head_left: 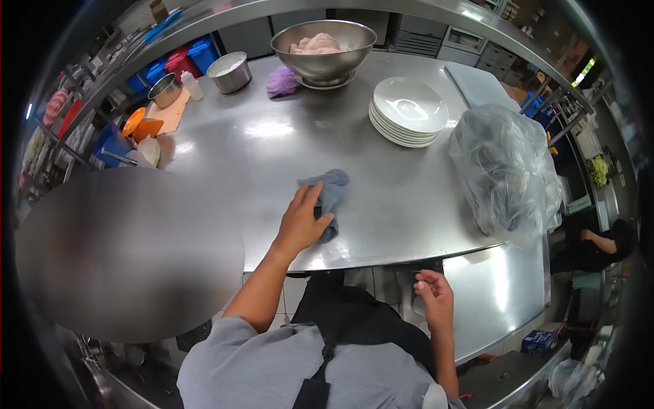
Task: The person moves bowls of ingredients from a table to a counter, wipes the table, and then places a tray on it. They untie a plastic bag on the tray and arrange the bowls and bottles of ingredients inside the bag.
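My left hand [303,218] presses on a crumpled grey-blue cloth [334,191] near the front middle of the steel table [252,163]. Its thumb and fingers grip the cloth from above, and the palm side is hidden. Off the table's front edge, my right hand [434,294] is raised with loosely bent fingers. Nothing shows in it.
Beyond the cloth stand stacked white plates [409,105], a steel bowl [320,61] of raw meat, a purple cloth [281,82] and a steel pot [230,71]. A clear plastic bag [504,170] sits right. A blurred round patch covers the left. A co-worker's arm [599,240] shows far right.
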A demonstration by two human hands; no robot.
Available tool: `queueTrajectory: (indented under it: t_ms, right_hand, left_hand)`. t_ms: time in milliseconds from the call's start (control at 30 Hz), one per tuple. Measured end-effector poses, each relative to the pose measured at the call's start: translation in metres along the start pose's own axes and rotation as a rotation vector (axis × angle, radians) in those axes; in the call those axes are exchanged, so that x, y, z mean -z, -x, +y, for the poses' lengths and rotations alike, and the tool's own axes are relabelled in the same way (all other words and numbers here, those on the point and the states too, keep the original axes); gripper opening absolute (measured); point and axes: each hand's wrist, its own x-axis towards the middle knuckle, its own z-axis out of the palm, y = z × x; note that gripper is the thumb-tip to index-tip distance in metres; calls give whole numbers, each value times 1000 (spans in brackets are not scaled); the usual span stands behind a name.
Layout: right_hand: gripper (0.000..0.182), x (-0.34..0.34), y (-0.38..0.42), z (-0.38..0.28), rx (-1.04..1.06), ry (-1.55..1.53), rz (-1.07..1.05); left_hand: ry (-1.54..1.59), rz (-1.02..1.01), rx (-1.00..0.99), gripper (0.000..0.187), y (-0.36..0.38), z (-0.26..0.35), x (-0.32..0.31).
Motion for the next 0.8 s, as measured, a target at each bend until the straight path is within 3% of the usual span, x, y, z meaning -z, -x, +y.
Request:
queueTrajectory:
  t_ms: [133, 233, 400, 467, 533, 633, 800]
  right_hand:
    - [28, -10, -6, 4, 33, 175, -5]
    - [25, -6, -10, 3, 93, 388, 116]
    - [24, 21, -1, 5, 72, 472, 303]
    - [24, 45, 2, 17, 49, 492, 402]
    - [25, 67, 4, 29, 23, 479, 468]
    - [26, 95, 11, 44, -78, 774, 488]
    - [25, 137, 17, 73, -111, 804, 484]
  left_hand:
    - [131, 30, -37, 55, 6, -21, -20]
    - [244, -47, -92, 45, 12, -24, -55]
    - [381, -255, -264, 35, 16, 16, -88]
    - [446, -437, -269, 34, 14, 29, -100]
    - [423, -493, -319, 34, 9, 46, -107]
    - [359, -612, -409, 34, 4, 71, -123]
    - [237, -636, -529, 35, 2, 108, -157]
